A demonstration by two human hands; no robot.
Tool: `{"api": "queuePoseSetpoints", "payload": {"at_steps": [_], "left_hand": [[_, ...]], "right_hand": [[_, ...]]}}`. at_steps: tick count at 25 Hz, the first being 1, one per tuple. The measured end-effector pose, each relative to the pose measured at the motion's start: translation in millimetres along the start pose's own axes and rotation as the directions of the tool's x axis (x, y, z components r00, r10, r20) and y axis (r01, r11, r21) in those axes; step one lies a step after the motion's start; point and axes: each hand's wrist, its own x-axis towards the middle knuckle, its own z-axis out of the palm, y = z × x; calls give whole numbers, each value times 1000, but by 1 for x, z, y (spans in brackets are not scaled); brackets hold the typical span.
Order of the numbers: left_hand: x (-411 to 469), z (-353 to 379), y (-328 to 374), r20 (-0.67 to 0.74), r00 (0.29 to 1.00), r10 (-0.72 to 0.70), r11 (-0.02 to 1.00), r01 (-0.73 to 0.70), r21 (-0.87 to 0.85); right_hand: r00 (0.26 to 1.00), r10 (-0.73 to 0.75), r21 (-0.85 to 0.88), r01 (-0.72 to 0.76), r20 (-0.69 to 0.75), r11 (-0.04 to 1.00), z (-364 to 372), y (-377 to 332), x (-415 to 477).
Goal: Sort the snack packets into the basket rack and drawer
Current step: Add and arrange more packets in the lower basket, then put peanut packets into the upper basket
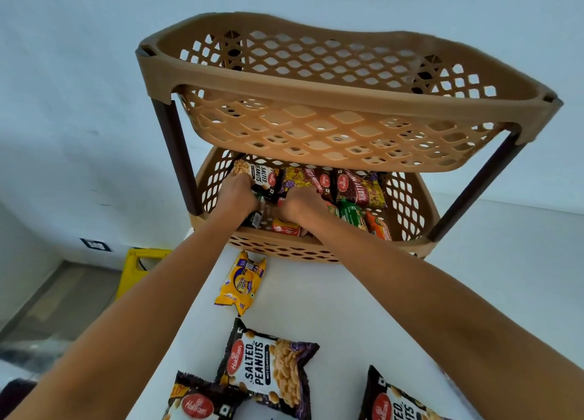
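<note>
**Both hands deep in the lower basket as snack sorting goes on**

A person reaches both arms under the upper tier of a tan two-tier basket rack (316,104) standing at the far edge of a white worktop (363,309). At the left end of the lower basket (215,179), the left hand (237,192) grips a black salted-peanuts packet (264,179), fingers closed on its near edge. Just beside it the right hand (301,203) is curled down among the packets; what it grasps, if anything, cannot be told. Farther right in the same basket lie maroon and yellow packets (357,186), with a green packet (350,212) and an orange packet (379,225) toward the near right corner. The upper basket looks empty.

The step in hand appears to be seating the peanuts packet in the back left corner of the lower tier. Still waiting on the worktop are a yellow biscuit packet (241,282) just in front of the rack, and, near the front edge, three more peanuts packets: one at left (196,400), one at centre (268,369), one at right (398,400). The next move likely calls for letting go, drawing both hands out from under the upper tier, and picking up one of these. No drawer is in view.
</note>
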Motion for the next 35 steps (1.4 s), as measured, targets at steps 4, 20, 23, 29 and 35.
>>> {"api": "queuePoseSetpoints", "payload": {"at_steps": [4,20,23,29,35], "left_hand": [[1,3,-3,33,999,-12,1000,11,7],[-137,-17,13,-390,910,144,783,-345,-517],[-182,-12,15,-433,856,282,737,-482,-473],[-232,15,-12,-47,826,561,755,-534,-381],[-234,18,-61,191,851,489,872,-482,-87]], "right_hand": [[999,-41,-26,41,-23,999,-3,0,-5],[443,-577,-222,627,-686,746,-3,140,-174],[489,-501,-139,602,-714,787,15,166,-209],[799,-348,114,454,-490,883,63,225,-278],[927,-342,79,357,-155,931,94,245,-305]]}}
